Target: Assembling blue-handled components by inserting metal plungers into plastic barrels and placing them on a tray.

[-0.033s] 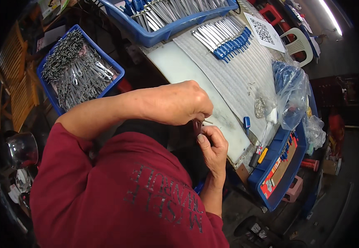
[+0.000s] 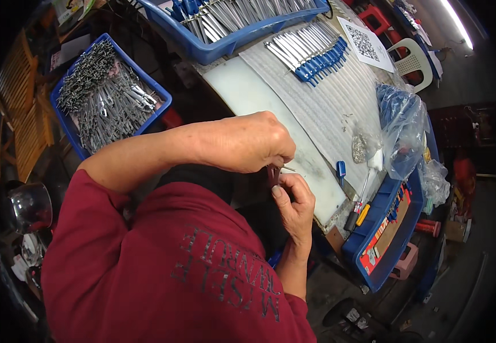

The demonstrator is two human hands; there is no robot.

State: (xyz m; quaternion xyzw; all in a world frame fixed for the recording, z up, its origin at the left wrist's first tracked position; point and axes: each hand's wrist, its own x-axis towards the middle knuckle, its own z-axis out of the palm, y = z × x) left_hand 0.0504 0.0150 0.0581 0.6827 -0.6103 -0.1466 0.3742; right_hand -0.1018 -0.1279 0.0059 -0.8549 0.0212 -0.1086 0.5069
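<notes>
My left hand is closed, its knuckles up and its fingertips pointing down by the near edge of the bench. Just below it, my right hand is curled, with thumb and forefinger together. A small dark reddish-brown piece spans the gap between the two hands, most of it covered by fingers. From beside it a thin metal rod sticks out to the right. What kind of thing the piece is cannot be made out. Beyond my hands lies the white bench board.
Blue-handled metal tools lie in a row on a foam sheet. A blue bin of similar tools stands behind. Metal parts fill a blue crate at left. Screwdrivers lie beside a blue tray at right.
</notes>
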